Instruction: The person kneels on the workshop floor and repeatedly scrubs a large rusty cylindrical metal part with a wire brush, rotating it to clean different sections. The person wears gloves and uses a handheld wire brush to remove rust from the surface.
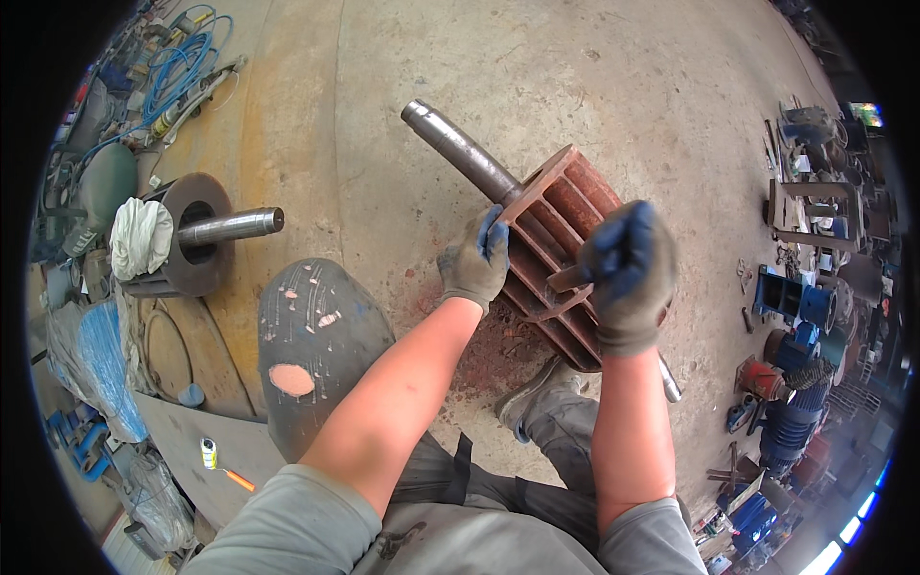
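In front of me on the floor lies a rusty, ribbed metal rotor [551,225] on a bare steel shaft [460,149]. It is tilted, with the long shaft end pointing to the far left. My left hand [476,259], in a grey and blue work glove, grips the rotor's near left edge beside the shaft. Over the ribs my right hand [632,273], gloved the same way and slightly blurred, is closed in a fist. A short brown piece [567,280] sticks out from it toward the ribs; its kind cannot be made out.
Reddish rust flakes [489,350] cover the floor under the rotor. On the left stands a dark cylinder with a shaft [230,227] and a white cloth [142,240]. A paint roller [211,455] lies on a grey sheet. Motors and metal parts [795,412] line the right side.
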`<state>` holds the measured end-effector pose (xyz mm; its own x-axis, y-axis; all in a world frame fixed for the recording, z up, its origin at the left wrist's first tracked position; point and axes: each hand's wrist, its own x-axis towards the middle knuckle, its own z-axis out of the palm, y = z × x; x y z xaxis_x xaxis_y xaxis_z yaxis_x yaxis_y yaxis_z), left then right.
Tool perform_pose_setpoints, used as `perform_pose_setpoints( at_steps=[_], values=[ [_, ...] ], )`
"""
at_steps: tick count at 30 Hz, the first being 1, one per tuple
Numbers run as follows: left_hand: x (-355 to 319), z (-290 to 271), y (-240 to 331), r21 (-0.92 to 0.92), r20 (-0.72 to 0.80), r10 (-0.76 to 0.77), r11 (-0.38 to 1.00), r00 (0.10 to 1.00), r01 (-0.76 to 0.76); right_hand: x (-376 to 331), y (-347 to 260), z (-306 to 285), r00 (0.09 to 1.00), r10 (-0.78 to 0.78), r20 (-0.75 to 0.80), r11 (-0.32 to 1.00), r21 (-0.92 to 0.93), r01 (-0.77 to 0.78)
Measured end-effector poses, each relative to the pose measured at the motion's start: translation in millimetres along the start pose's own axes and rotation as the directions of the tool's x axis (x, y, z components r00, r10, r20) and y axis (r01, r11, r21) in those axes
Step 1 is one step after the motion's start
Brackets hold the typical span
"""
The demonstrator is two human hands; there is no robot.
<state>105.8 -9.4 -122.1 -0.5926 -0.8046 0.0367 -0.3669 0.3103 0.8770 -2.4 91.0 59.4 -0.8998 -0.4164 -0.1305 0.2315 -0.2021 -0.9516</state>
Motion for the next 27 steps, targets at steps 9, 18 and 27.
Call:
perform_pose_setpoints(
  at_steps=[9,18,27],
  values=[
    [-2,-4,2,0.056,0.061,-0.079,0.996,0.995,0.075,-6,-4,-10,1.0,0.017,0.006,0.996,-0.087,-0.016],
    [2,-3,4,0.042,0.085,-0.046,0.998,0.995,0.042,-21,34,-39,0.998,-0.043,0.037,0.99,-0.136,0.048],
    [39,-12,18,-0.062,0.363,-0.217,0.965,0.906,0.256,-8,25,-11,0.978,-0.168,0.127,0.986,0.027,0.166]
  ],
)
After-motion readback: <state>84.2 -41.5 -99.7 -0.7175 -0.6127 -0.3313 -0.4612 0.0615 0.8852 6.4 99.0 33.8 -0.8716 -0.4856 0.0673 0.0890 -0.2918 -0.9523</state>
